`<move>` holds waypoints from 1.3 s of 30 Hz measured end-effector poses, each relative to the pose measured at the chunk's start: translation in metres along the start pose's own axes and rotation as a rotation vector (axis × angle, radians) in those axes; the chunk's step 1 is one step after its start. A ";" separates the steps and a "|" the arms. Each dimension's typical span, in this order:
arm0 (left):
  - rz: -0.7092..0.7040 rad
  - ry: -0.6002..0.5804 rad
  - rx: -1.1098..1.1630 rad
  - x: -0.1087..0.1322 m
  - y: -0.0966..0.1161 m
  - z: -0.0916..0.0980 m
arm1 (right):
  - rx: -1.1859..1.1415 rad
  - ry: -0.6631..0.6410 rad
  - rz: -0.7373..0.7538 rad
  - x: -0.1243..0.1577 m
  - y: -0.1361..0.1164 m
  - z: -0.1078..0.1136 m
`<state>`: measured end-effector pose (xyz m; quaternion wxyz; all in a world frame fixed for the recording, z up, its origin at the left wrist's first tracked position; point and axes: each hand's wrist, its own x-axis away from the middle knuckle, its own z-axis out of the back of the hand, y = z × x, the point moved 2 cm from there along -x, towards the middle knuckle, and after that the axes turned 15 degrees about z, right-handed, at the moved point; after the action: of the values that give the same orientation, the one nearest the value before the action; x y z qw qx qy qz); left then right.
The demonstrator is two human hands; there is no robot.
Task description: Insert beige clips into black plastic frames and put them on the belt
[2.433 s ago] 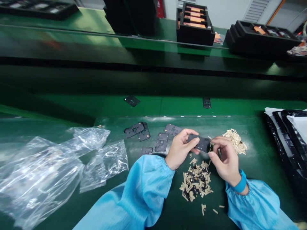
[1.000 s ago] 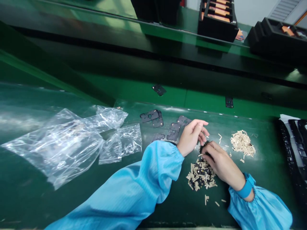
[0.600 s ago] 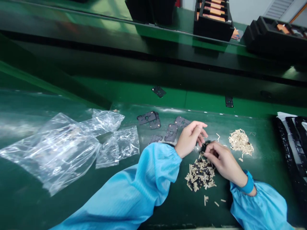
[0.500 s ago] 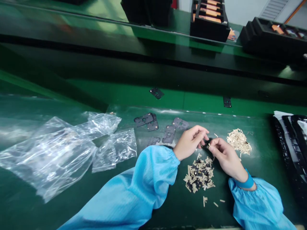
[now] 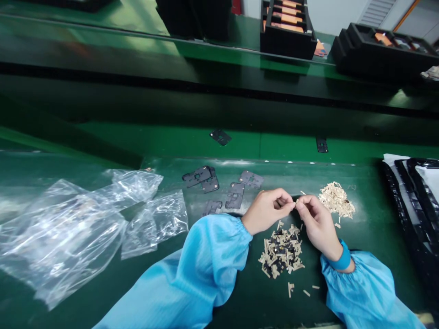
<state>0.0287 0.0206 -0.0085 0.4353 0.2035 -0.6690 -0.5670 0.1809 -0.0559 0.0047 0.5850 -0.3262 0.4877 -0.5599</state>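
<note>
Above the mixed pile, my left hand (image 5: 265, 210) and my right hand (image 5: 318, 225) meet fingertip to fingertip. Both are closed in a pinch on a tiny beige piece (image 5: 296, 203), mostly covered by the fingers. Just below them lies a pile of small beige strips and black parts (image 5: 280, 252) mixed together. To the right of my right hand is a heap of beige strips (image 5: 336, 199). Flat black plastic plates with cutouts (image 5: 236, 195) lie to the left of my left hand.
Crumpled clear plastic bags (image 5: 78, 228) cover the left of the green table. Black plastic packaging (image 5: 411, 196) lies at the right edge. A raised shelf at the back carries black trays (image 5: 288, 43) with orange pieces. A few loose strips (image 5: 306, 293) lie near the front.
My left fingers, apart and loosely placed before, have closed in a pinch against my right fingertips. The black part seen between the hands is now hidden. The view has shifted slightly.
</note>
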 end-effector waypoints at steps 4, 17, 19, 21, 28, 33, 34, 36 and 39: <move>0.048 -0.074 0.048 0.000 0.002 0.001 | 0.026 -0.026 0.003 -0.001 0.002 0.003; 0.084 -0.118 0.074 0.000 0.005 0.002 | -0.050 0.083 -0.080 -0.003 0.004 0.004; 0.074 -0.108 0.059 0.000 0.004 0.002 | -0.039 0.088 -0.084 -0.003 0.005 0.004; 0.065 -0.083 0.051 0.000 0.002 0.002 | -0.028 0.088 -0.086 -0.004 0.005 0.005; 0.088 0.015 0.155 -0.003 -0.002 0.006 | 0.137 -0.129 0.061 -0.005 -0.005 0.006; 0.076 0.030 0.144 -0.003 0.001 0.008 | 0.214 -0.283 0.208 -0.002 -0.013 -0.002; 0.077 0.027 0.136 -0.002 0.001 0.008 | 0.199 -0.288 0.196 -0.002 -0.013 -0.002; 0.078 0.022 0.118 -0.002 0.001 0.007 | 0.151 -0.296 0.141 -0.002 -0.012 -0.002; 0.078 0.003 0.087 -0.001 0.002 0.007 | 0.079 -0.231 0.035 -0.004 -0.008 0.003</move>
<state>0.0243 0.0256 -0.0070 0.4490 0.1968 -0.6996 -0.5198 0.1813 -0.0539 0.0136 0.6594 -0.3566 0.4003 -0.5271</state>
